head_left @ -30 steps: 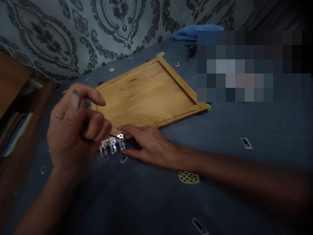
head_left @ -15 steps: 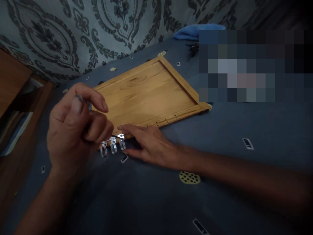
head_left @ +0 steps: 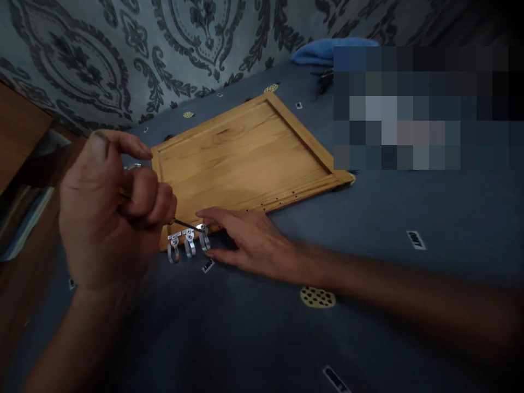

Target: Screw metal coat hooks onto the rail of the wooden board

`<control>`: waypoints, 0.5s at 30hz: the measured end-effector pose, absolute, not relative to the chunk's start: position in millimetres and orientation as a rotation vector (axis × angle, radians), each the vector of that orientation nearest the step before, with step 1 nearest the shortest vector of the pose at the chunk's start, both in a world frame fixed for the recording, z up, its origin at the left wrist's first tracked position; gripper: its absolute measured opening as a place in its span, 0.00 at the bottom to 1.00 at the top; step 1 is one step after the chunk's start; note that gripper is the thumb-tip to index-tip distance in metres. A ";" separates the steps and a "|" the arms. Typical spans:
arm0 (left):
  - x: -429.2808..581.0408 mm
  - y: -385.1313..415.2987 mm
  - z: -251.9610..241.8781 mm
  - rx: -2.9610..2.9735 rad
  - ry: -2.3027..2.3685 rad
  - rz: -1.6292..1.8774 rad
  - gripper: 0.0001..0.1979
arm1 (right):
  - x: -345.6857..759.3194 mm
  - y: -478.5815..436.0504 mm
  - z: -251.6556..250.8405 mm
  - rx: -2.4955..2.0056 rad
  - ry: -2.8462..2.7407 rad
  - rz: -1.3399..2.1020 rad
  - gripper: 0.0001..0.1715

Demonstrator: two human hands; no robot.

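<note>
A framed wooden panel (head_left: 245, 158) lies flat on a grey-blue patterned sheet (head_left: 368, 245). Along its near edge sit three metal hooks (head_left: 188, 243). My left hand (head_left: 110, 213) is curled into a fist round a thin screwdriver (head_left: 186, 224), whose dark shaft points right to the rightmost hook. My right hand (head_left: 249, 243) lies on the sheet beside the hooks, thumb and forefinger spread and touching that rightmost hook and the panel's edge.
Patterned wallpaper (head_left: 123, 54) rises behind the bed. A wooden shelf unit with books (head_left: 24, 180) stands at the left. A blue cloth (head_left: 327, 50) lies at the far edge, next to a blurred-out patch.
My left hand has drawn back to the left and closed tighter round the screwdriver, baring more of its shaft. My right hand and the panel have stayed in place.
</note>
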State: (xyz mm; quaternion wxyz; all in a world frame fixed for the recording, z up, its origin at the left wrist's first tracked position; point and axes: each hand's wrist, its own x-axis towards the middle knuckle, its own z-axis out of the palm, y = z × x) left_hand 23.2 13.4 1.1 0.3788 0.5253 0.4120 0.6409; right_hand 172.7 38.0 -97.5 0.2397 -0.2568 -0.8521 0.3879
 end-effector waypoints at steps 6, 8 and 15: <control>23.3 13.5 -2.4 1.326 1.045 1.640 0.19 | 171.5 37.4 -94.9 -0.729 -2.343 1.058 0.33; 23.4 13.3 -2.7 1.331 1.029 1.628 0.17 | 171.5 37.2 -93.9 -0.731 -2.345 1.061 0.33; 25.4 12.7 -1.1 1.327 1.034 1.616 0.17 | 171.2 38.2 -95.1 -0.712 -2.351 1.049 0.33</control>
